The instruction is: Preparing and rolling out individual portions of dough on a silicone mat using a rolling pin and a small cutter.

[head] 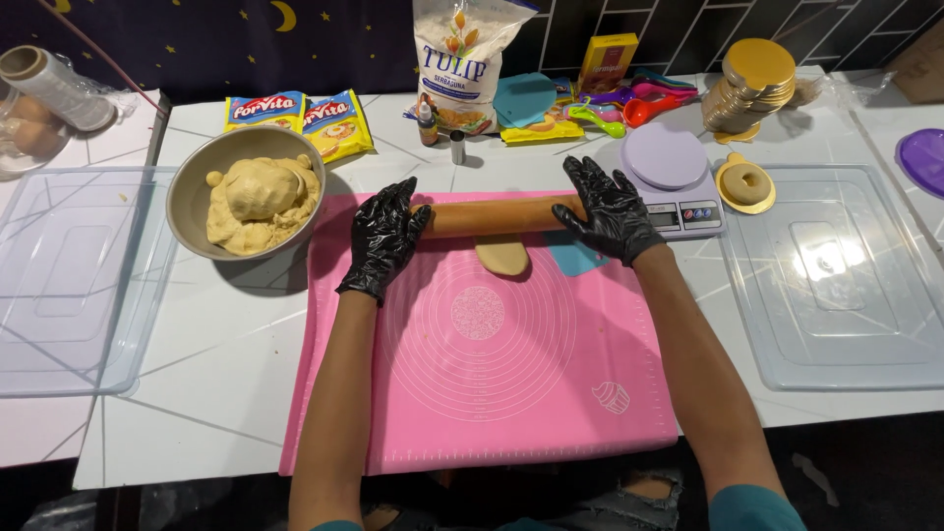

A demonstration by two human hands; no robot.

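A wooden rolling pin point(497, 215) lies across the far part of a pink silicone mat point(492, 374). My left hand point(383, 239), in a black glove, rests flat on the pin's left end. My right hand point(610, 208), also gloved in black, presses on its right end. A small flattened piece of dough point(502, 258) pokes out from under the pin toward me. A blue scraper point(573, 258) lies on the mat just below my right hand.
A metal bowl point(192, 187) of dough stands left of the mat. A kitchen scale point(678, 187) with a lilac plate stands to the right, with a gold disc holding a dough ring point(745, 183). Clear plastic lids point(836, 285) flank both sides. Flour bag, packets and measuring spoons line the back.
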